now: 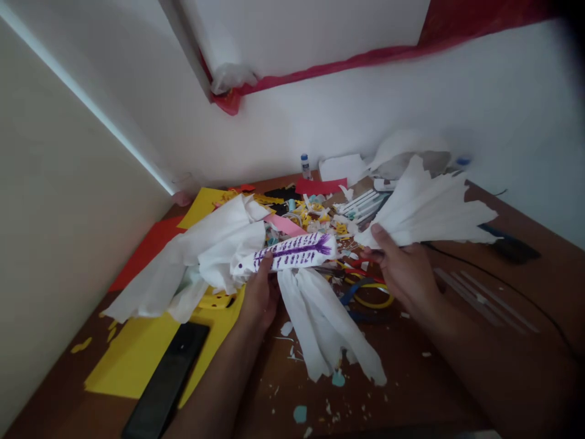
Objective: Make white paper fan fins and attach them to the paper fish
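A white paper fish with purple fishbone markings and a dark eye lies across the middle, gripped by my left hand near its head end. Crumpled white paper spreads from its left end, and a white paper strip hangs below its body. In my right hand, pinched at the narrow end, is a fan-shaped piece of white crepe paper with a jagged outer edge. A gap separates that piece from the fish's right end. Scissors with yellow and blue handles lie beneath, between my hands.
Coloured paper scraps pile up behind the fish. A black phone rests on yellow paper at the left. Farther back stand a blue-capped bottle and a white sheet. Clear sticks and a dark cable lie at right.
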